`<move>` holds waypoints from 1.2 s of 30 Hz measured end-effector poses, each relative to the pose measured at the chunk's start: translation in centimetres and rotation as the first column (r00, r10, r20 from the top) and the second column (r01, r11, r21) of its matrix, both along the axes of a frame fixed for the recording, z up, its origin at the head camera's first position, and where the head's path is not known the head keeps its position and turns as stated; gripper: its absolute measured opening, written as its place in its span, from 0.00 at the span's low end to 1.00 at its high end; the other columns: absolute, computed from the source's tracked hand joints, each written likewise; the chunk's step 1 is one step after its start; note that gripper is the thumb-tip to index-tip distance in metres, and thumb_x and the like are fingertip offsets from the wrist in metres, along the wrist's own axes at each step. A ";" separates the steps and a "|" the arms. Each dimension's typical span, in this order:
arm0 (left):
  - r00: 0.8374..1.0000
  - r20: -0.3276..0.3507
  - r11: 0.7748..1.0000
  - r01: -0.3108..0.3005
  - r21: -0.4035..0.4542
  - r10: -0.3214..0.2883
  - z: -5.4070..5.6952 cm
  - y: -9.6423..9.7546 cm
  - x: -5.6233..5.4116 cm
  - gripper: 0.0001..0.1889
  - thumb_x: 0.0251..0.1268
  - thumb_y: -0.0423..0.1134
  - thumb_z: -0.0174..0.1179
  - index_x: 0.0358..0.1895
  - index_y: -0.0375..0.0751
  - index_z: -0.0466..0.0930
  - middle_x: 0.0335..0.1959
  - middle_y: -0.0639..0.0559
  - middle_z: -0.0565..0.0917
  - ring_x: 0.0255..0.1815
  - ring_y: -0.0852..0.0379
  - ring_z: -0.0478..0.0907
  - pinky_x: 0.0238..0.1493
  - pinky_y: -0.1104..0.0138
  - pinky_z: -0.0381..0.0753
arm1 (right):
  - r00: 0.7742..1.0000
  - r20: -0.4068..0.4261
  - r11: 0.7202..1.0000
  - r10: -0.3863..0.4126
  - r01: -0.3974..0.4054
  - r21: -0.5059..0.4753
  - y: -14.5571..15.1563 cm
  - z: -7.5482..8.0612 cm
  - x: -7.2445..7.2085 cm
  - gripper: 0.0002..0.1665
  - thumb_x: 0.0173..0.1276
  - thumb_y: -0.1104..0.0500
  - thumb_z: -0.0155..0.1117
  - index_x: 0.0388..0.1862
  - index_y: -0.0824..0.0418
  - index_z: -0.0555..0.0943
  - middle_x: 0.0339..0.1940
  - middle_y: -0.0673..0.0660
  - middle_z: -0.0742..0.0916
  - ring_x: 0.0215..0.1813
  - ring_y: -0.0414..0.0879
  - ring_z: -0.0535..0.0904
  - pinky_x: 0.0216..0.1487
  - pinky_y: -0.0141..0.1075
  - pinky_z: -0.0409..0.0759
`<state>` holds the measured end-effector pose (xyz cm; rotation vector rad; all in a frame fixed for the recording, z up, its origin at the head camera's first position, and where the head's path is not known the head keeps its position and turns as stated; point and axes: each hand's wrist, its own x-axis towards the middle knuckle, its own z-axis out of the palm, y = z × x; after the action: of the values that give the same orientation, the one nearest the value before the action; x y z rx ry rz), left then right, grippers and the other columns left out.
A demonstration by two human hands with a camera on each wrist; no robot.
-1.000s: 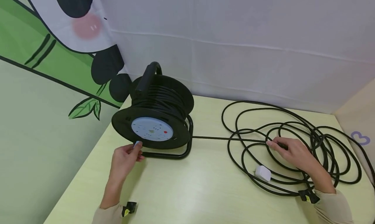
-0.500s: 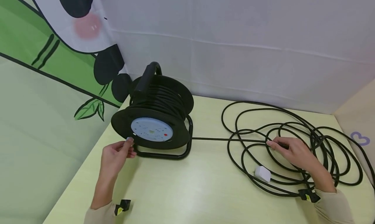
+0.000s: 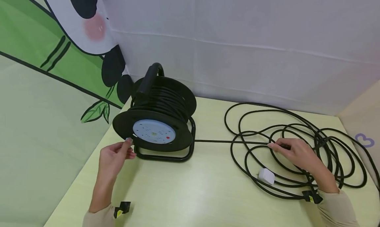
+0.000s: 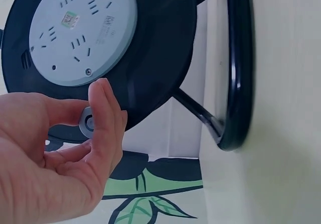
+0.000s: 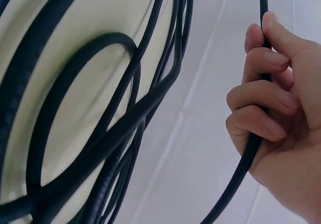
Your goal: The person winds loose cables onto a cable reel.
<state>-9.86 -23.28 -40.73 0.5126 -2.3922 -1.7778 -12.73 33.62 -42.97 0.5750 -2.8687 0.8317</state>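
Observation:
A black cable reel (image 3: 123,123) with a pale socket panel (image 3: 148,128) stands on the left of the table, cable wound round its drum. At the flange's front left edge, my left hand (image 3: 111,161) pinches a small grey round knob (image 4: 86,123) between thumb and fingers; fingers partly hide it in the left wrist view. A straight stretch of black cable (image 3: 216,141) runs from the reel to my right hand (image 3: 297,156). In the right wrist view its fingers curl round the cable (image 5: 230,189), thumb and forefinger uppermost.
Loose cable loops (image 3: 329,154) spread over the table's right side beneath my right hand. A white plug (image 3: 266,176) lies among them. The reel's black tube stand (image 3: 166,158) rests on the pale table (image 3: 193,194). Behind rises a cloth-covered wall (image 3: 237,55).
My left hand has shifted left and its fingertips slightly up along the flange's edge, still pinching the knob. The right hand has barely moved and keeps its grip on the cable.

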 end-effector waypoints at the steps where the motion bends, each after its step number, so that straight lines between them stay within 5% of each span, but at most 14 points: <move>1: 1.000 -0.001 1.000 -0.004 -0.003 0.004 0.1 -0.1 0.0 0.25 0.78 0.45 0.59 0.53 0.19 0.81 0.26 0.52 0.84 0.23 0.64 0.85 0.35 0.74 0.88 | 1.000 0.009 1.000 -0.012 0.012 0.012 -0.1 0.1 0.0 0.11 0.75 0.53 0.68 0.29 0.50 0.83 0.22 0.44 0.77 0.19 0.33 0.61 0.26 0.31 0.62; 11: 1.000 -0.015 0.999 -0.027 0.018 0.027 1.5 -0.6 -0.3 0.26 0.77 0.48 0.60 0.53 0.20 0.80 0.25 0.57 0.83 0.22 0.64 0.84 0.36 0.74 0.88 | 0.993 0.077 0.991 -0.094 0.087 0.097 0.0 0.5 0.1 0.20 0.75 0.46 0.66 0.24 0.51 0.76 0.17 0.43 0.65 0.20 0.36 0.56 0.21 0.30 0.55; 24: 0.999 -0.027 0.994 -0.042 0.098 0.045 3.0 -0.9 -0.4 0.27 0.75 0.48 0.63 0.53 0.18 0.79 0.24 0.57 0.83 0.21 0.63 0.84 0.33 0.74 0.88 | 0.992 0.065 0.987 -0.107 0.099 0.124 0.6 0.0 -0.1 0.20 0.73 0.44 0.68 0.24 0.51 0.78 0.16 0.42 0.66 0.19 0.35 0.58 0.21 0.30 0.56; 36: 0.988 -0.125 0.982 -0.073 0.177 0.096 4.7 -0.4 -0.4 0.13 0.71 0.43 0.67 0.34 0.36 0.88 0.22 0.53 0.84 0.18 0.60 0.83 0.29 0.73 0.87 | 0.992 0.042 0.987 -0.116 0.111 0.118 0.8 0.2 0.0 0.19 0.71 0.45 0.71 0.23 0.49 0.77 0.16 0.42 0.67 0.19 0.35 0.60 0.20 0.30 0.56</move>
<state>-10.25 -23.69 -36.08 0.4888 -2.1101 -1.9262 -12.75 34.40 -42.79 0.4030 -2.9765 0.6753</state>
